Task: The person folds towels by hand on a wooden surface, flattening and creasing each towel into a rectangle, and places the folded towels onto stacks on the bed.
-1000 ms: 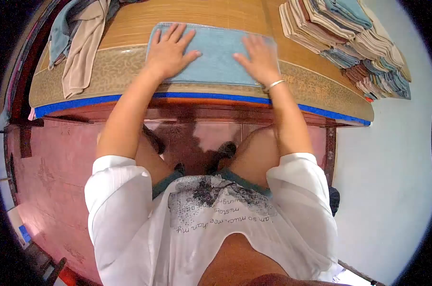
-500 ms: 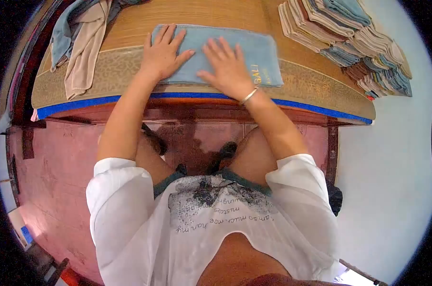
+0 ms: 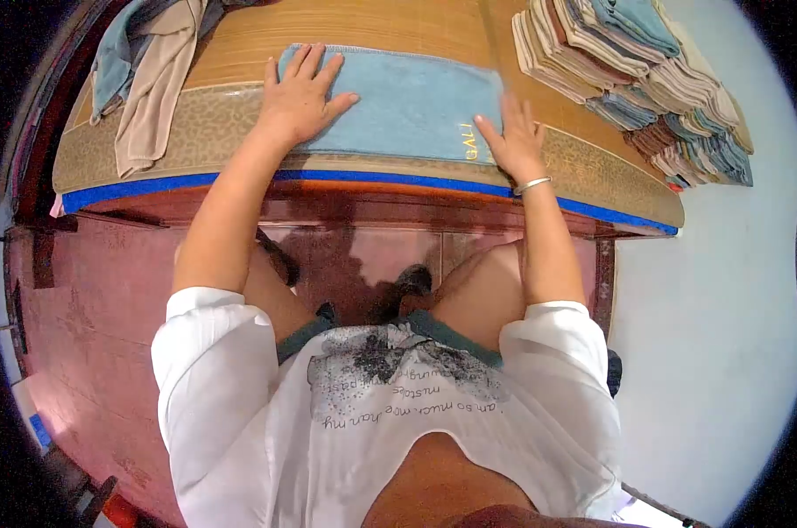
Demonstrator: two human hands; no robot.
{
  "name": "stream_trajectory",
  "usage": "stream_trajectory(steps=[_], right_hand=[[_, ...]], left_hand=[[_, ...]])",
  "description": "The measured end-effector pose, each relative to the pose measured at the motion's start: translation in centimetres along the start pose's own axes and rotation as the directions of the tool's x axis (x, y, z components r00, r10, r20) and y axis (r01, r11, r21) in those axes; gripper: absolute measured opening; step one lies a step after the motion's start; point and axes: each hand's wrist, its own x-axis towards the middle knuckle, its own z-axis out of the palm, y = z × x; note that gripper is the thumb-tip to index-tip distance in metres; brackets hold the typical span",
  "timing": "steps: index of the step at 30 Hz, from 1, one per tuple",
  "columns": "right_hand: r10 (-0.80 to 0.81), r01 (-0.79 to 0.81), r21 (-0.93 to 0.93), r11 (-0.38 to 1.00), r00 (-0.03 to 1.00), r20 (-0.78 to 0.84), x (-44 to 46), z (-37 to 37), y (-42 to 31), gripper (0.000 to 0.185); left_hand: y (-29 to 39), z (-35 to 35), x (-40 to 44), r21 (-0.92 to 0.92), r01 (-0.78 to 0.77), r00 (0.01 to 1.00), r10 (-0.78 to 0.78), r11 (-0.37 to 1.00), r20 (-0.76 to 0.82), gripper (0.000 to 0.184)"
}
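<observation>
A blue towel [image 3: 407, 101] with yellow lettering near its right end lies flat along the table's near edge. My left hand [image 3: 303, 97] rests on the towel's left end, fingers spread and pointing away from me. At the other end, my right hand [image 3: 517, 139] is over the towel's right edge, thumb apart from the fingers; its fingertips are slightly blurred. A bracelet [image 3: 533, 186] circles my right wrist. Neither hand grips anything.
Several stacks of folded towels [image 3: 627, 75] stand at the table's right end. Loose beige [image 3: 159, 106] and blue-grey towels are heaped at the left. A leopard-patterned cover [image 3: 213, 132] with blue edging [image 3: 363, 176] runs along the table's front.
My right hand has slid right across the blue towel, from its middle to its right edge. My left hand has stayed in place on the left end.
</observation>
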Motion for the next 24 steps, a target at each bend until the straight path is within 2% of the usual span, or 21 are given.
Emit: stream_trajectory(steps=[2, 4, 5, 7, 8, 10, 12, 14, 17, 18, 20, 22, 24], right_hand=[[0.003, -0.006, -0.045, 0.999, 0.998, -0.057, 0.3, -0.6, -0.3, 0.074], [-0.158, 0.142, -0.081, 0.987, 0.953, -0.260, 1.0, -1.4, -2.1, 0.068], [-0.152, 0.136, -0.075, 0.988, 0.953, -0.264, 1.4, -1.6, -3.5, 0.068], [-0.323, 0.334, 0.026, 0.942, 0.926, -0.197, 2.4, -1.4, -7.0, 0.062], [-0.315, 0.327, 0.029, 0.944, 0.927, -0.202, 2.5, -0.6, -8.4, 0.062], [-0.392, 0.423, 0.204, 0.883, 0.903, -0.173, 2.8, 1.2, -10.5, 0.057], [-0.388, 0.404, 0.172, 0.898, 0.914, -0.121, 3.2, 1.6, -10.7, 0.059], [-0.385, 0.390, 0.135, 0.911, 0.921, -0.064, 3.7, 1.9, -10.5, 0.060], [-0.255, 0.256, -0.009, 0.967, 0.967, 0.015, 3.9, 1.3, -8.4, 0.070], [-0.258, 0.258, -0.012, 0.966, 0.966, 0.019, 4.1, 1.5, -7.4, 0.070], [-0.199, 0.197, -0.079, 0.977, 0.980, -0.009, 4.4, 2.1, -5.1, 0.071], [-0.159, 0.159, -0.070, 0.985, 0.987, -0.005, 3.6, 1.4, -3.9, 0.071], [-0.121, 0.120, -0.058, 0.991, 0.993, -0.006, 3.1, 0.9, -3.1, 0.072]], left_hand=[[0.4, -0.7, 0.1, 0.031, -0.003, 1.000, 0.003, 1.000, -0.003, 0.061], [1.7, -2.0, 0.4, 0.061, -0.041, 0.999, 0.040, 0.997, 0.013, 0.061], [2.4, -2.0, 0.6, 0.067, -0.047, 0.999, 0.047, 0.997, 0.013, 0.061], [3.8, -1.4, 0.9, -0.042, -0.138, 0.990, 0.139, 0.990, 0.019, 0.060], [4.1, -0.7, 1.1, -0.037, -0.146, 0.989, 0.147, 0.989, 0.018, 0.060], [4.3, 0.9, 1.6, -0.119, -0.150, 0.988, 0.154, 0.981, 0.022, 0.059], [3.2, 1.5, 1.9, -0.085, -0.169, 0.985, 0.170, 0.982, 0.004, 0.062], [2.2, 1.4, 2.2, -0.091, -0.110, 0.994, 0.110, 0.990, -0.002, 0.068], [0.4, 1.2, 2.3, -0.038, -0.054, 0.999, 0.054, 0.998, 0.005, 0.072], [0.0, 1.1, 2.3, -0.043, -0.050, 0.999, 0.051, 0.998, 0.006, 0.072], [-0.9, 1.2, 2.2, -0.038, 0.029, 0.999, -0.029, 0.999, -0.022, 0.071], [-2.3, 1.6, 2.2, -0.017, 0.061, 0.998, -0.062, 0.998, -0.024, 0.067], [-3.6, 1.7, 2.2, -0.044, 0.208, 0.978, -0.208, 0.977, 0.017, 0.063]])
